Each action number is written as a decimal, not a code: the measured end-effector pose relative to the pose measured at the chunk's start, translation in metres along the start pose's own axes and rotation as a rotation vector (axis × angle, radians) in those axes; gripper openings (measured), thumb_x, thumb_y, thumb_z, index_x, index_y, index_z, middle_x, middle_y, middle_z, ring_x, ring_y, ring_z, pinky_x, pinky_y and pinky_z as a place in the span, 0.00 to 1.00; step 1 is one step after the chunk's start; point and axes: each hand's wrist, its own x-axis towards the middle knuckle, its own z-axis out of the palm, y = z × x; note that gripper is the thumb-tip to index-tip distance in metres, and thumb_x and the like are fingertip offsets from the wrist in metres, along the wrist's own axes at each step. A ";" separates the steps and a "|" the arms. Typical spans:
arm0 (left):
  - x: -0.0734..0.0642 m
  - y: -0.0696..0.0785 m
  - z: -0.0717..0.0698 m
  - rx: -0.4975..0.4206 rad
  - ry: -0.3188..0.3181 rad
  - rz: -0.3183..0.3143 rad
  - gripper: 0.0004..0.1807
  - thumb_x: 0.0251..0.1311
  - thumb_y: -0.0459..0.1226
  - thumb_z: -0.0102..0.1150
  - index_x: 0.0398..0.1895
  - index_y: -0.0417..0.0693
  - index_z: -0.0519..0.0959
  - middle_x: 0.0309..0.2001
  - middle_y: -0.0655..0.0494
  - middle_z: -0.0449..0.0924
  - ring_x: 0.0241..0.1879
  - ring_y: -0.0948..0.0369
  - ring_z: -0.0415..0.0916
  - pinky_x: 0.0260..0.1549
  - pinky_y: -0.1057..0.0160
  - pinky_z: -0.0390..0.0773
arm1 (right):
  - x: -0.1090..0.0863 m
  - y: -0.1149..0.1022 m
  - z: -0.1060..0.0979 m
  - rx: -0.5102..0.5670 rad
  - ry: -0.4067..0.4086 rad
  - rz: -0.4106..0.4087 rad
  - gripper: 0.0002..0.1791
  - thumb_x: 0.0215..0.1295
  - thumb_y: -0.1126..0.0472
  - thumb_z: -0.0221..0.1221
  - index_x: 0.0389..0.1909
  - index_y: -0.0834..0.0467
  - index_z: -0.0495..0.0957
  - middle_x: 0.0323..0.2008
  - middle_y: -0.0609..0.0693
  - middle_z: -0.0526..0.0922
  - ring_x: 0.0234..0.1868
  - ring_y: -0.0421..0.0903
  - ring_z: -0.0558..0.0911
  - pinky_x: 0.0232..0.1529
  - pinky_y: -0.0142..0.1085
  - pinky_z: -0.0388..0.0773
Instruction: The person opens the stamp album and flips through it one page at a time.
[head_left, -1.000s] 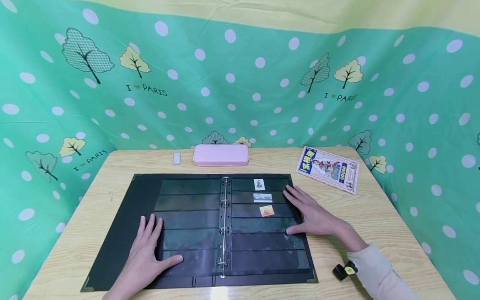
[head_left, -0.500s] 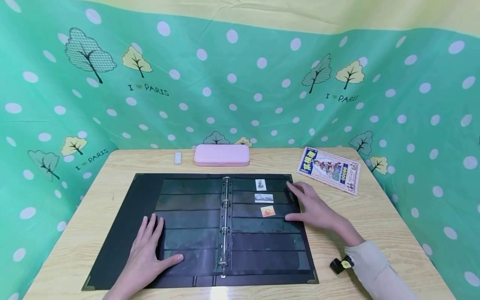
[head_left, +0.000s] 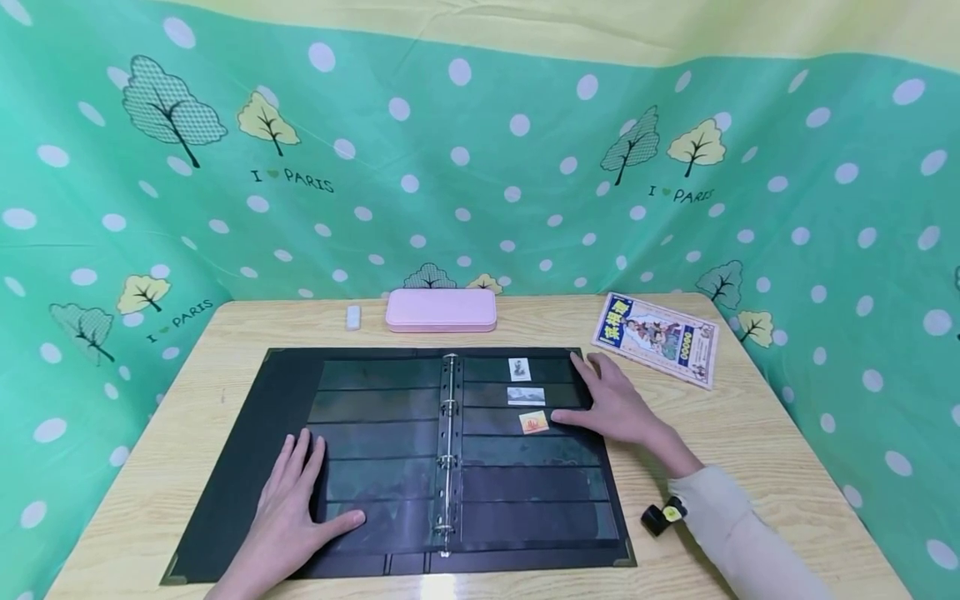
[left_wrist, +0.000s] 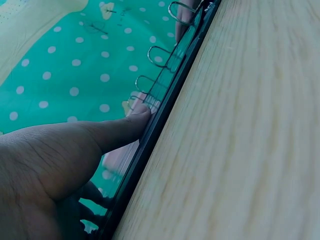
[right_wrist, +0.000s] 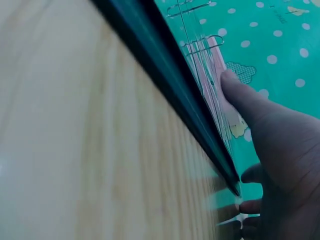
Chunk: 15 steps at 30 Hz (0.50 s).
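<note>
A black ring binder stamp album lies open on the table, with clear strip pockets on both sides of its metal rings. Three stamps sit in the upper rows of the right page: a portrait stamp, a wide grey stamp and an orange stamp. My left hand rests spread on the left page, thumb pointing toward the rings. At the album's upper right edge is my right hand, its thumb over the page beside the orange stamp. In the right wrist view its fingers extend past the album's edge.
Behind the album are a pink case and a small white block. A printed booklet lies at the back right of the wooden table. A green dotted cloth hangs around the table.
My right hand has moved up along the album's right edge and inward, its thumb now closer to the orange stamp. The left hand and the stamps have stayed in place.
</note>
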 end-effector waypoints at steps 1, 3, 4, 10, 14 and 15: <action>0.000 0.000 0.000 0.001 0.001 0.001 0.75 0.52 0.66 0.82 0.88 0.29 0.52 0.87 0.24 0.41 0.88 0.31 0.29 0.72 0.15 0.46 | 0.001 0.000 0.001 -0.010 0.009 -0.004 0.67 0.64 0.27 0.72 0.90 0.61 0.54 0.83 0.72 0.57 0.82 0.73 0.60 0.74 0.72 0.67; 0.000 0.000 0.000 0.001 -0.002 -0.003 0.75 0.52 0.66 0.81 0.88 0.29 0.52 0.87 0.24 0.41 0.88 0.31 0.29 0.72 0.15 0.46 | 0.003 0.001 0.003 -0.038 0.023 -0.012 0.67 0.62 0.26 0.73 0.89 0.61 0.55 0.82 0.72 0.59 0.81 0.72 0.61 0.74 0.71 0.67; 0.000 -0.001 0.001 0.001 -0.001 -0.003 0.75 0.52 0.66 0.81 0.88 0.29 0.52 0.87 0.24 0.41 0.88 0.31 0.30 0.72 0.15 0.46 | 0.004 0.002 0.004 -0.049 0.031 -0.018 0.67 0.62 0.26 0.73 0.89 0.61 0.56 0.81 0.72 0.60 0.81 0.72 0.61 0.74 0.71 0.66; -0.001 -0.001 0.001 0.001 -0.003 -0.006 0.75 0.51 0.67 0.81 0.88 0.28 0.52 0.88 0.25 0.41 0.88 0.32 0.29 0.72 0.15 0.45 | 0.005 0.003 0.005 -0.081 0.040 -0.014 0.67 0.61 0.26 0.74 0.88 0.61 0.59 0.80 0.73 0.61 0.81 0.72 0.61 0.75 0.70 0.66; -0.001 -0.001 0.001 -0.006 -0.002 -0.004 0.75 0.52 0.66 0.81 0.88 0.29 0.52 0.88 0.26 0.40 0.88 0.32 0.29 0.72 0.15 0.45 | 0.005 0.001 0.004 -0.073 0.032 -0.011 0.63 0.62 0.28 0.74 0.88 0.60 0.61 0.83 0.74 0.58 0.83 0.74 0.58 0.76 0.73 0.63; -0.001 -0.001 0.001 -0.007 -0.002 -0.004 0.75 0.52 0.66 0.81 0.88 0.29 0.52 0.88 0.26 0.40 0.88 0.32 0.29 0.72 0.15 0.45 | 0.005 0.000 0.004 -0.067 0.032 -0.013 0.63 0.63 0.28 0.74 0.88 0.59 0.61 0.83 0.74 0.57 0.84 0.75 0.57 0.77 0.73 0.62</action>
